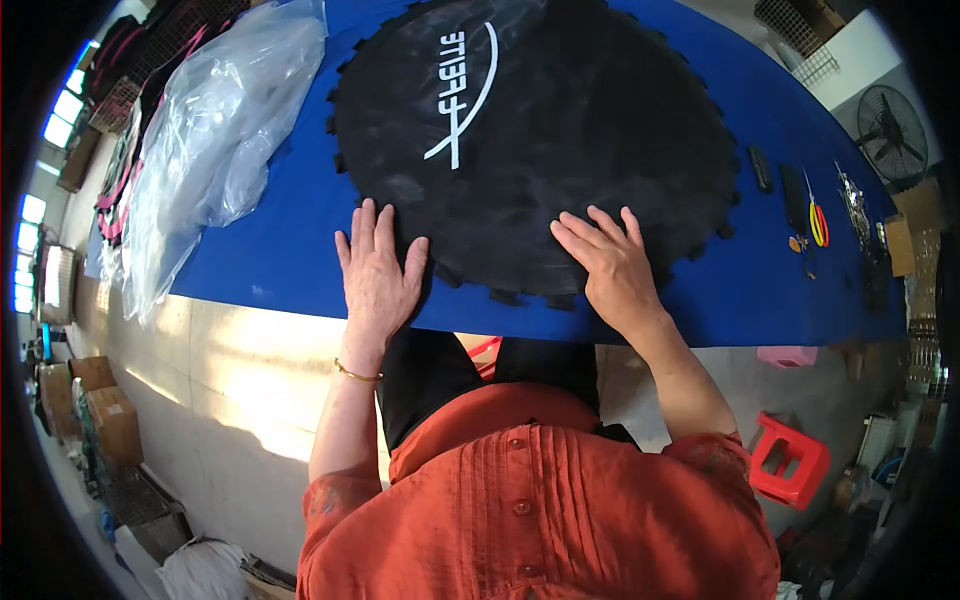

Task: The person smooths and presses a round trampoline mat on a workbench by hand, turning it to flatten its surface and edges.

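Note:
A round black mat, like a trampoline's jumping mat, lies flat on the blue table. Short black tabs stick out all round its rim, and a white logo with lettering runs across its upper left part. My left hand rests at the mat's near left edge, fingers stretched out and thumb apart. On the near right part of the mat lies my right hand, palm down with its fingers spread. Neither hand grips anything.
Clear plastic sheeting covers the table's left side. At the right lie a dark handheld tool, a yellow-and-red-handled tool and small metal pieces. A red stool stands on the floor; a fan is beyond the table.

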`<state>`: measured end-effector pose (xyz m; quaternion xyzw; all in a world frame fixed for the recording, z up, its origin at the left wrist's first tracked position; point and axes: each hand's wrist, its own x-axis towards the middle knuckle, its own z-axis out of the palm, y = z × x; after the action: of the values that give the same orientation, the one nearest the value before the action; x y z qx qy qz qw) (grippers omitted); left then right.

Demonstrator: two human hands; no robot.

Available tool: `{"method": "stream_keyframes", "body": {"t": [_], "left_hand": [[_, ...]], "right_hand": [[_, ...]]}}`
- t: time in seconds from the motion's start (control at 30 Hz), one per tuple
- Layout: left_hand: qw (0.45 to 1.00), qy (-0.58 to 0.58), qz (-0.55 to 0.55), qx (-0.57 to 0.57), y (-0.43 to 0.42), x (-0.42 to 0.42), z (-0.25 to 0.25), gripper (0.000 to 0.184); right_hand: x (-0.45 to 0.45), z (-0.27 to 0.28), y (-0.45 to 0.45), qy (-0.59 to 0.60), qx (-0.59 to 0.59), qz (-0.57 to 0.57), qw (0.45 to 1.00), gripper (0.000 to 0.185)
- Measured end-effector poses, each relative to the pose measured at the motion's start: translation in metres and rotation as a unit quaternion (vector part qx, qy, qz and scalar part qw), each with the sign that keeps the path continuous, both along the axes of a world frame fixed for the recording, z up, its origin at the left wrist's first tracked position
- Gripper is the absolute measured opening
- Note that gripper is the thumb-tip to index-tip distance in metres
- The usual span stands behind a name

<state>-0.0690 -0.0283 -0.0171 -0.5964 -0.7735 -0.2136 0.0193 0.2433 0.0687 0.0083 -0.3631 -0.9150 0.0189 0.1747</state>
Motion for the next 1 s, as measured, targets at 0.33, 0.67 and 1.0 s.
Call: {"method": "stream_keyframes", "body": {"t": [0.33, 0.67, 1.0], "left_hand": [[0.996, -0.021, -0.055, 0.069, -0.002, 0.004, -0.002, 0.043], [0.996, -0.014, -0.059, 0.065, -0.001, 0.002, -0.005, 0.034], [0.995, -0.011, -0.058, 0.076, -0.001, 0.006, 0.0, 0.033]], "right_hand": [[-0.042, 0.003, -0.008, 0.01, -0.013, 0.07, 0.997, 0.062], [-0.147, -0.003, 0.014, -0.025, -0.015, 0.109, 0.994, 0.057], [-0.099, 0.002, 0.0, -0.019, -0.006, 0.128, 0.992, 0.063]]}}
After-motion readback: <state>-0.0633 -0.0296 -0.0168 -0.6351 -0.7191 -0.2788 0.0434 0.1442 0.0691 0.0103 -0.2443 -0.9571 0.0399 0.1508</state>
